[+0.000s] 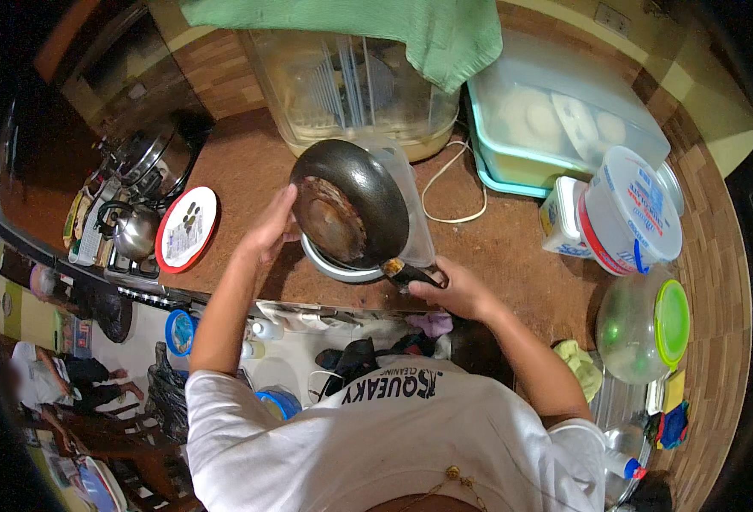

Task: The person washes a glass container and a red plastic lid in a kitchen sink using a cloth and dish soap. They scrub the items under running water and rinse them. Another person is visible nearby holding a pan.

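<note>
A dark frying pan (376, 185) is tilted over the brown countertop, its worn underside turned partly up. My right hand (450, 288) grips its black handle (408, 274). At the pan's left rim is my left hand (274, 224), thumb and fingers closed on the edge. Beneath the pan lie a white round container (344, 274) and a translucent plastic lid or tray (415, 217), both partly hidden. A white cord (456, 219) loops on the counter just to the right.
Behind stand a clear plastic bin (357, 83) under a green cloth (364, 16) and a teal-edged lidded box (511, 160). Tubs (629, 211) stand at right. A red-rimmed plate (187, 227), steel kettle (134, 229) and stove (130, 265) are at left. A person (37, 377) sits lower left.
</note>
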### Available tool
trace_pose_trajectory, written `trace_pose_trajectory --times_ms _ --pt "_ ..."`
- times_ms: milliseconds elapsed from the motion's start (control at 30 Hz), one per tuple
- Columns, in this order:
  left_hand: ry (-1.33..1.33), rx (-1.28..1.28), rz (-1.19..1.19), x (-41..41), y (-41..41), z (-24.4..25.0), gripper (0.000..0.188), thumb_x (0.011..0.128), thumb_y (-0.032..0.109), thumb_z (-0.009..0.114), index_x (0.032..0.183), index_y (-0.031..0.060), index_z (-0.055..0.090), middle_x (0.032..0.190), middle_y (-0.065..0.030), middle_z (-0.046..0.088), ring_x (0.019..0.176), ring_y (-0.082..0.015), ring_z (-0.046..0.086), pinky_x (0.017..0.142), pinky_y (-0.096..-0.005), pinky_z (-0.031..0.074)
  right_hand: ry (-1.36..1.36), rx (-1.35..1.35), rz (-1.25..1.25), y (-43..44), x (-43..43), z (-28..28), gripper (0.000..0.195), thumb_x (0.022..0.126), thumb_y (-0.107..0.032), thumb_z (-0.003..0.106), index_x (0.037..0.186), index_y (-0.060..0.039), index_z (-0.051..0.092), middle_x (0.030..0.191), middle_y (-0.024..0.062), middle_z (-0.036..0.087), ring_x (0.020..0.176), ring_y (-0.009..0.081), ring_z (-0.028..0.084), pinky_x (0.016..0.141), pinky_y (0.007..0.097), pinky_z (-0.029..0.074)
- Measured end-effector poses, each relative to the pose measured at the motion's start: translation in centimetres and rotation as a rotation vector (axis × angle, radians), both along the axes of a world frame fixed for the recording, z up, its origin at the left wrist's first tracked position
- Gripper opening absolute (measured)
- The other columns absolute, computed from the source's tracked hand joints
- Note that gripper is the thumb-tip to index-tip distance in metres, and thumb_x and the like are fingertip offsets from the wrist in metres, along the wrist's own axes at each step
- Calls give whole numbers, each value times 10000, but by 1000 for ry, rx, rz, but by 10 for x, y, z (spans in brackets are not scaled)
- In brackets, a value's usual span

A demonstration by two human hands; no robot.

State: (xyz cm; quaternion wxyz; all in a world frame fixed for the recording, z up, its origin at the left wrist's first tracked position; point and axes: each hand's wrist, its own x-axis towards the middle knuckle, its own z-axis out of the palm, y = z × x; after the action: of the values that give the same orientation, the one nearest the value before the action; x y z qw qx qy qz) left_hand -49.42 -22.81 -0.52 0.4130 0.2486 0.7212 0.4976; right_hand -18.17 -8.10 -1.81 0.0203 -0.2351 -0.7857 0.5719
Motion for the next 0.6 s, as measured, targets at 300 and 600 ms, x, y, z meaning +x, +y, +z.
trace_pose_trajectory --times_ms 300,600 --pt "-507 339 530 69 -37 -57 714 906 641 316 1226 12 424 1063 -97 513 939 -199 523 806 -355 481 202 476 -70 -32 -2 -23 323 849 -312 627 1026 -48 570 844 197 637 830 390 624 682 428 490" --pt "-508 435 365 66 -22 -92 362 939 331 505 1133 27 528 1103 -84 612 966 -188 602 792 -342 523 247 243 -32 -43 25 72 237 835 -215 660 999 -54 601 814 157 649 747 295 664 643 366 500"
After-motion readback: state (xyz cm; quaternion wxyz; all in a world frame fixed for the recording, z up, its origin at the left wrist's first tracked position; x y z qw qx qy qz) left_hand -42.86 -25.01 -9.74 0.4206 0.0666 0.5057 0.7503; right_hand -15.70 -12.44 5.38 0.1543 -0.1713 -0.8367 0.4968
